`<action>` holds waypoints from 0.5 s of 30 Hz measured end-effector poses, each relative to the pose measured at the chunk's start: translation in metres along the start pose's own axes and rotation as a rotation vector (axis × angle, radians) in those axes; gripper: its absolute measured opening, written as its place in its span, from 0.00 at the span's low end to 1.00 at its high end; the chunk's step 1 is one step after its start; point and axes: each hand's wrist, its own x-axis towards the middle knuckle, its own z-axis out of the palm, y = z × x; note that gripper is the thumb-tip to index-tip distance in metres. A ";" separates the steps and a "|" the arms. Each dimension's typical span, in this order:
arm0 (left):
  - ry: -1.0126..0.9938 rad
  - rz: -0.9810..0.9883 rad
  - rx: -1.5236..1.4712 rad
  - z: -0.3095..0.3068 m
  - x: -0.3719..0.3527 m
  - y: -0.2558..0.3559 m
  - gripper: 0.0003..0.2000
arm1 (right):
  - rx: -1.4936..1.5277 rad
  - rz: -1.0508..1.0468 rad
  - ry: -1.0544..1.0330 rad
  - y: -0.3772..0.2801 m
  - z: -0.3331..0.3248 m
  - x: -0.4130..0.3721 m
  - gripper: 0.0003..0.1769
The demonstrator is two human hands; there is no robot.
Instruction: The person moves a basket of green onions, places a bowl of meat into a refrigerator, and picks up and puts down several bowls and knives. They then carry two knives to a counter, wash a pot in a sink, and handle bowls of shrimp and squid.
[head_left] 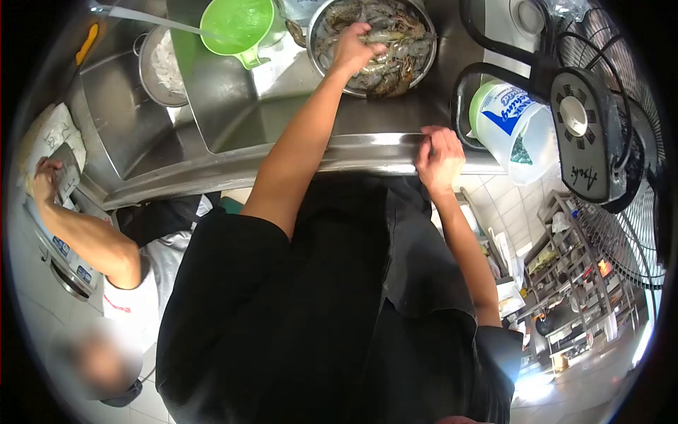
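Note:
My left hand (357,51) reaches into a round metal bowl (431,53) of raw shrimp (395,60). Its thumb and fingers are apart over the shrimp, touching the top ones. Whether a shrimp is pinched between them is hard to see. My right hand (441,157) has its fingers bent over the front edge of the steel sink (385,141) and grips it. Left of the bowl, a green plastic dipper (236,28) is in the sink, with a stream of water or a pale tap spout crossing above it.
A metal pot (157,92) with pale contents stands in the left basin. A yellow-handled tool (87,44) lies at far left. On the right are a translucent plastic tub (515,134), black-framed equipment (575,120) and a wire fan (635,233). A co-worker's hand (46,180) touches a package at left.

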 end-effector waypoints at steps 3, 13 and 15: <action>-0.267 0.117 -0.139 -0.010 -0.001 0.001 0.62 | -0.001 -0.019 0.006 -0.001 0.001 0.001 0.10; -0.282 0.221 0.113 -0.106 -0.122 0.038 0.24 | -0.003 -0.004 0.064 -0.004 0.001 0.001 0.08; -0.183 0.222 0.136 -0.123 -0.158 0.037 0.22 | -0.058 -0.016 0.064 -0.009 -0.004 -0.003 0.06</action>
